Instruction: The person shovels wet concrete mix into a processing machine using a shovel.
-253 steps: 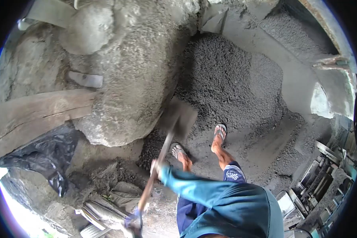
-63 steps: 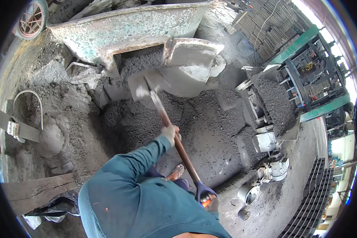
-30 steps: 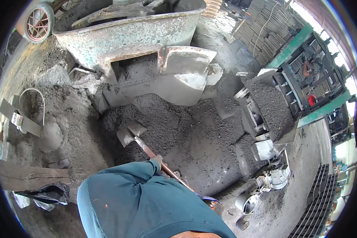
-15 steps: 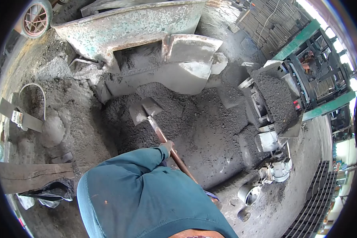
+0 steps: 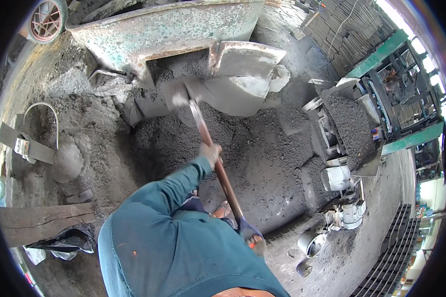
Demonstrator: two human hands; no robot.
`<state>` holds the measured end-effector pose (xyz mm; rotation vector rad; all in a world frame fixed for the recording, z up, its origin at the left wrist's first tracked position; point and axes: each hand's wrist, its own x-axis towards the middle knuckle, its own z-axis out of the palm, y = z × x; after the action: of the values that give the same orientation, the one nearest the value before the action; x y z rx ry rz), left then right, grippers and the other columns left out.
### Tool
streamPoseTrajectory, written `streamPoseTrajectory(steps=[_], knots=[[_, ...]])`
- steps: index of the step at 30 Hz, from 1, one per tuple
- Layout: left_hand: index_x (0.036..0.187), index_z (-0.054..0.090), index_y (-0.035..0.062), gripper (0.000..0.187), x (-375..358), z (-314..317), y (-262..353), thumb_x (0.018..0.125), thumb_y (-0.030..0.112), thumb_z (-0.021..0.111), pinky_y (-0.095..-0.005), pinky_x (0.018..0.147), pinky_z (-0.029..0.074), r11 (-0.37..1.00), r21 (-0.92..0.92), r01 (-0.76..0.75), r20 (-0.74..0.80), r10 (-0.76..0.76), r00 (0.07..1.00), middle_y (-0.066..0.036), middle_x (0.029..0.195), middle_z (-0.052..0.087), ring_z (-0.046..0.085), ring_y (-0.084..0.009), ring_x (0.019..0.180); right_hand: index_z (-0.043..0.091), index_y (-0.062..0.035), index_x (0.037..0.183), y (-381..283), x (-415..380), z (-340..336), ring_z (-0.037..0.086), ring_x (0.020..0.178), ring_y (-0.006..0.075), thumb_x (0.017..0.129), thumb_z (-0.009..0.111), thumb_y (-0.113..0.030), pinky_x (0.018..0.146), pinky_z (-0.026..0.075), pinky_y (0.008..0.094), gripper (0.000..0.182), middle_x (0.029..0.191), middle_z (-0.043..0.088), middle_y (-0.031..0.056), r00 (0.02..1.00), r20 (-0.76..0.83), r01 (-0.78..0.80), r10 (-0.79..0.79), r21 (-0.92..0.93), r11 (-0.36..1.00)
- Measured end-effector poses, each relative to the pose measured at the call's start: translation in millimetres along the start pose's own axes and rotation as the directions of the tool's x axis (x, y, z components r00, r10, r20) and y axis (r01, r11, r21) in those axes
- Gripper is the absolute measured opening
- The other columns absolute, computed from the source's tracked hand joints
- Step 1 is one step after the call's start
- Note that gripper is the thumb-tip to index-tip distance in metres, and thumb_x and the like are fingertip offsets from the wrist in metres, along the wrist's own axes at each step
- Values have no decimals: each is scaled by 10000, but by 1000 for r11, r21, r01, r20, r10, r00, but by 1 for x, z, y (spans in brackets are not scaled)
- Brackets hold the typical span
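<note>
My left hand [image 5: 211,154] is wrapped round the brown shaft of a shovel [image 5: 222,179], about midway along it. My right hand [image 5: 257,244] is closed on the shovel's blue grip at the near end, with something orange beside the fingers. The blade, smeared by motion, is at the lower front opening of a worn green metal tub [image 5: 168,34]. Whether the blade carries anything cannot be made out. Beneath the shaft lies a heap of dark grey granular material [image 5: 158,143]. A bare foot [image 5: 222,210] shows below my sleeve.
To the right stands a hopper filled with dark material [image 5: 349,126], beside a green-framed machine [image 5: 411,138]. A motor [image 5: 352,215] and a round metal container [image 5: 311,243] lie nearer. At left are a wooden beam [image 5: 49,220] and a spoked wheel [image 5: 47,21].
The shovel has moved forward, its blade going from over the heap to the tub's opening. My left arm has stretched out, and my right hand and the blue grip have come into clearer view.
</note>
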<state>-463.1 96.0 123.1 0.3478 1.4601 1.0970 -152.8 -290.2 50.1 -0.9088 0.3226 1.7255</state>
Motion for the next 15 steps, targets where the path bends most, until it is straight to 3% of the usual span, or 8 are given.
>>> streamPoseTrajectory(steps=[1, 2, 3, 4, 6, 8, 10, 15], knots=[[1167, 429, -37, 382, 17, -10, 40, 860, 38, 643, -424, 368, 476, 998, 22, -67, 39, 66, 997, -162, 753, 589, 573, -291, 444, 543, -107, 773, 18, 4, 111, 542, 722, 230, 843, 548, -98, 563, 448, 438, 71, 779, 494, 24, 942, -324, 31, -92, -189, 982], [1093, 491, -50, 291, 37, -21, 80, 861, 36, 643, -405, 354, 463, 994, 15, -108, -25, 109, 994, -160, 710, 599, 577, -286, 431, 590, -79, 852, 35, 19, 189, 574, 752, 238, 851, 569, -99, 612, 492, 427, 29, 799, 553, 33, 864, -461, 25, -201, -359, 933], [1030, 536, -53, 194, 70, -37, 107, 879, 41, 612, -404, 373, 475, 987, 25, -157, -94, 159, 983, -157, 686, 602, 592, -286, 450, 600, -62, 1022, 41, 63, 173, 616, 789, 283, 847, 649, -130, 668, 526, 426, 195, 849, 565, 68, 976, -164, 41, -140, -497, 867], [1006, 560, -47, 182, 133, -59, 113, 894, 93, 594, -435, 402, 487, 979, 87, -186, -111, 195, 974, -142, 703, 608, 593, -291, 475, 594, -37, 1020, 61, 70, 211, 621, 766, 251, 843, 665, -125, 642, 523, 379, 210, 848, 584, 69, 932, 47, 265, -360, -764, 588], [979, 583, -20, 205, 178, -67, 119, 902, 168, 552, -478, 436, 506, 991, -52, -126, -76, 122, 990, -155, 705, 596, 586, -322, 506, 586, -5, 1009, 59, 60, 267, 623, 722, 204, 830, 687, -110, 610, 517, 322, 231, 836, 609, 70, 860, 199, 390, -469, -850, 354], [956, 596, -7, 213, 194, -54, 104, 902, 189, 532, -491, 449, 515, 987, -144, -67, -84, 55, 995, -162, 696, 581, 576, -335, 507, 582, 9, 990, 40, 37, 290, 616, 679, 177, 812, 702, -91, 600, 510, 298, 237, 813, 621, 71, 911, -25, 289, -412, -675, 679], [900, 597, 40, 343, 208, -49, 61, 985, 300, 389, -512, 458, 510, 995, -94, 24, -25, -27, 999, -158, 695, 529, 553, -343, 526, 582, 10, 967, 29, 20, 280, 599, 629, 181, 800, 665, -29, 562, 515, 318, 191, 760, 602, 80, 842, -40, 367, -537, -688, 627], [895, 546, 38, 117, 92, -45, 32, 914, 147, 510, -537, 528, 536, 973, -156, 173, 145, -150, 978, -130, 684, 496, 548, -319, 524, 579, 10, 970, 24, -20, 221, 585, 568, 178, 779, 621, 29, 503, 519, 316, 196, 737, 595, 93, 722, -196, 416, -664, -644, 642]])
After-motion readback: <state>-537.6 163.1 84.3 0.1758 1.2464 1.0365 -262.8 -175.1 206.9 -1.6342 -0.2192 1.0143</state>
